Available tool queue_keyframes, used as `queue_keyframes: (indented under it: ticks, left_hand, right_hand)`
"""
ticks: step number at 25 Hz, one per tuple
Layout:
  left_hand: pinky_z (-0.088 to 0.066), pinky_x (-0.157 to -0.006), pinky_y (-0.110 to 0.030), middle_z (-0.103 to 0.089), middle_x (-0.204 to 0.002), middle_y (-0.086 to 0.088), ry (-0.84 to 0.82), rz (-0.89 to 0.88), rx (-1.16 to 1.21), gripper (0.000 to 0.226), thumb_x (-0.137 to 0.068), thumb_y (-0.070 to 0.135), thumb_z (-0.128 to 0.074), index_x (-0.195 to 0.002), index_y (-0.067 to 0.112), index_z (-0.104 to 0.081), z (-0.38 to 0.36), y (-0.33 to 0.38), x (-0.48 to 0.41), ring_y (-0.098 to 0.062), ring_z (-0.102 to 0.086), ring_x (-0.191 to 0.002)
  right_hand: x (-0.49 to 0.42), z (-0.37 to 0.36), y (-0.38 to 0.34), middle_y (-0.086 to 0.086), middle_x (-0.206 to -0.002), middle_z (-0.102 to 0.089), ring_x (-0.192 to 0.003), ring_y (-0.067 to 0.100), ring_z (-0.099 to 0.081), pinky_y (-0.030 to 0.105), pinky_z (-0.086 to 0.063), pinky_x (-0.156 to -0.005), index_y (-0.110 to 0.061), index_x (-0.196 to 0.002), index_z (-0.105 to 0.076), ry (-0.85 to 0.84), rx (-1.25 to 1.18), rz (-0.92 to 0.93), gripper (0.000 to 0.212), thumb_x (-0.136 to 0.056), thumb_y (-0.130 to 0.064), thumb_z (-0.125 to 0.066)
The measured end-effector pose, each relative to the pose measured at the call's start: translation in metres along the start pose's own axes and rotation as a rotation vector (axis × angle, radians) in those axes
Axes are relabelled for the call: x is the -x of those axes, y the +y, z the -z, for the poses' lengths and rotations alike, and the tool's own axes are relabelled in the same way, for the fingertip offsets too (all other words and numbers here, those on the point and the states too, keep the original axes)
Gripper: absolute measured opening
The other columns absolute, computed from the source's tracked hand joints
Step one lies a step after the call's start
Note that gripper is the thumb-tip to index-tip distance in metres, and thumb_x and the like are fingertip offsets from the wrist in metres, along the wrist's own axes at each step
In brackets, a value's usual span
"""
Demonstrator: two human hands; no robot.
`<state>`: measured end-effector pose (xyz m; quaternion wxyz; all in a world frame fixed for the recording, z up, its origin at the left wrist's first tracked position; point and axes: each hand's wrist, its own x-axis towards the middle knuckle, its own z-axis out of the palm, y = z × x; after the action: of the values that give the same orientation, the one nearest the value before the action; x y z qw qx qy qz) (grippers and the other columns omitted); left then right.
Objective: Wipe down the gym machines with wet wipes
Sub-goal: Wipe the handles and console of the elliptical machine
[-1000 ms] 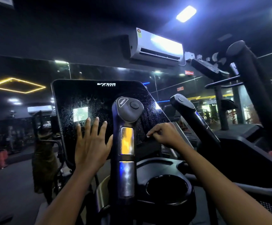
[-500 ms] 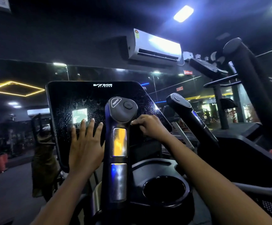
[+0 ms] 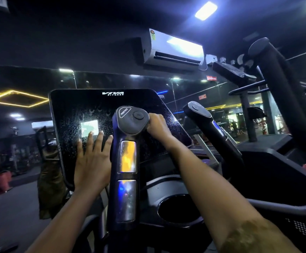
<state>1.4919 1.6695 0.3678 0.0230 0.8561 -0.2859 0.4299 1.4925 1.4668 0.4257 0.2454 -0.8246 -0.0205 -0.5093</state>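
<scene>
- We note a yellow diamond-shaped light [image 3: 18,98] at far left, high in the dark room.
- The left hand [image 3: 92,161] lies flat on the lower left part of the screen [image 3: 97,110], fingers straight and slightly spread, holding nothing.
- The screen is black, tilted back, marked "VIVA FITNESS" at its top edge and covered with droplets.
- The near handle [image 3: 128,161] stands upright in front of the screen, between the two hands, with two metal plates on its shaft.
- The right hand [image 3: 156,126] is at the screen, touching the right side of the handle head. Its fingers are curled and the tips are hidden, so we cannot tell whether they grip a wipe.
- A round cup holder [image 3: 179,209] sits below the right forearm.
- An air conditioner [image 3: 176,48] hangs on the wall above.
- A second handle [image 3: 208,125] stands further right, apart from the right hand.
</scene>
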Motion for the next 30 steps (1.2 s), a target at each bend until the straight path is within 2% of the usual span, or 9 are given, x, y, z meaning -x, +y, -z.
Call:
queue_keyframes:
  ticks: [2, 7, 12, 17, 22, 26, 27, 28, 30]
  left_hand:
    - [-0.015, -0.105, -0.071, -0.038, -0.138, -0.036, 0.059, -0.026, 0.017, 0.083, -0.078, 0.039, -0.006, -0.132, -0.012, -0.044, -0.002, 0.001, 0.001, -0.055, -0.029, -0.132]
    - [0.005, -0.116, -0.052, -0.017, -0.155, -0.021, 0.031, 0.049, 0.057, 0.103, -0.061, 0.045, 0.015, -0.147, 0.002, -0.023, 0.0, 0.001, 0.004, -0.038, -0.004, -0.146]
    - [0.005, -0.117, -0.051, -0.01, -0.158, -0.017, -0.024, 0.072, 0.007, 0.107, -0.057, 0.045, 0.022, -0.15, 0.007, -0.016, 0.003, 0.001, 0.003, -0.034, 0.001, -0.146]
    - [0.004, -0.117, -0.05, -0.006, -0.159, -0.012, -0.043, 0.082, -0.021, 0.107, -0.059, 0.048, 0.024, -0.151, 0.013, -0.014, 0.001, 0.001, 0.002, -0.033, 0.0, -0.147]
    - [0.005, -0.117, -0.049, -0.001, -0.16, -0.009, -0.071, 0.095, -0.065, 0.108, -0.056, 0.046, 0.029, -0.152, 0.017, -0.01, 0.001, 0.002, 0.0, -0.031, 0.005, -0.147]
    - [0.005, -0.116, -0.049, 0.0, -0.16, -0.01, -0.086, 0.097, -0.052, 0.105, -0.059, 0.048, 0.026, -0.152, 0.017, -0.01, 0.004, 0.003, 0.001, -0.031, 0.004, -0.147]
    - [0.005, -0.116, -0.049, 0.001, -0.16, -0.01, -0.098, 0.097, -0.063, 0.102, -0.061, 0.048, 0.024, -0.152, 0.016, -0.008, 0.003, 0.002, 0.002, -0.031, 0.005, -0.147]
    - [0.006, -0.117, -0.049, 0.002, -0.16, -0.01, -0.103, 0.095, -0.071, 0.098, -0.064, 0.048, 0.022, -0.152, 0.016, -0.007, 0.004, 0.002, 0.002, -0.031, 0.006, -0.147]
    - [0.006, -0.117, -0.05, 0.001, -0.16, -0.011, -0.104, 0.09, -0.066, 0.095, -0.068, 0.048, 0.02, -0.152, 0.014, -0.007, 0.003, 0.002, 0.002, -0.032, 0.005, -0.147]
  right_hand:
    - [0.006, -0.008, -0.006, 0.02, -0.098, -0.068, -0.079, 0.028, -0.051, 0.018, -0.027, -0.064, 0.007, -0.09, -0.068, 0.022, -0.015, 0.044, 0.019, -0.082, 0.008, -0.051]
    - [0.045, -0.009, 0.015, 0.013, -0.077, -0.07, -0.085, 0.013, -0.052, 0.009, -0.037, -0.07, -0.002, -0.073, -0.073, -0.02, -0.038, 0.432, 0.028, -0.058, 0.015, -0.057]
    - [0.063, 0.023, 0.032, -0.003, -0.078, -0.073, -0.069, 0.008, -0.062, 0.005, -0.04, -0.066, -0.018, -0.076, -0.077, -0.351, 0.014, 0.212, 0.024, -0.072, -0.002, -0.059]
    - [0.033, 0.048, 0.047, 0.001, -0.079, -0.07, -0.081, 0.014, -0.063, 0.02, -0.044, -0.071, -0.02, -0.085, -0.075, -0.248, 0.278, -0.162, 0.012, -0.077, -0.015, -0.067]
    - [0.044, 0.035, 0.022, 0.004, -0.09, -0.071, -0.092, 0.025, -0.062, 0.027, -0.045, -0.079, -0.02, -0.084, -0.072, -0.394, 0.49, -0.059, 0.015, -0.078, -0.021, -0.058]
    - [0.056, 0.029, -0.018, -0.013, -0.058, -0.062, -0.064, 0.01, -0.046, 0.015, -0.034, -0.064, -0.033, -0.063, -0.071, -0.508, 0.281, 0.049, 0.024, -0.08, -0.018, -0.062]
    - [0.058, 0.028, -0.02, -0.015, -0.048, -0.056, -0.065, -0.018, -0.037, 0.011, -0.034, -0.06, -0.036, -0.052, -0.067, -0.512, 0.168, 0.024, 0.036, -0.08, -0.014, -0.061]
    - [0.058, 0.027, -0.019, -0.016, -0.047, -0.056, -0.055, -0.012, -0.048, 0.009, -0.034, -0.058, -0.036, -0.051, -0.066, -0.479, 0.039, -0.028, 0.04, -0.081, -0.01, -0.06]
    - [0.05, 0.026, -0.005, -0.007, -0.07, -0.066, -0.06, -0.008, -0.053, 0.007, -0.04, -0.06, -0.028, -0.08, -0.075, -0.214, -0.19, -0.198, 0.023, -0.082, -0.01, -0.06]
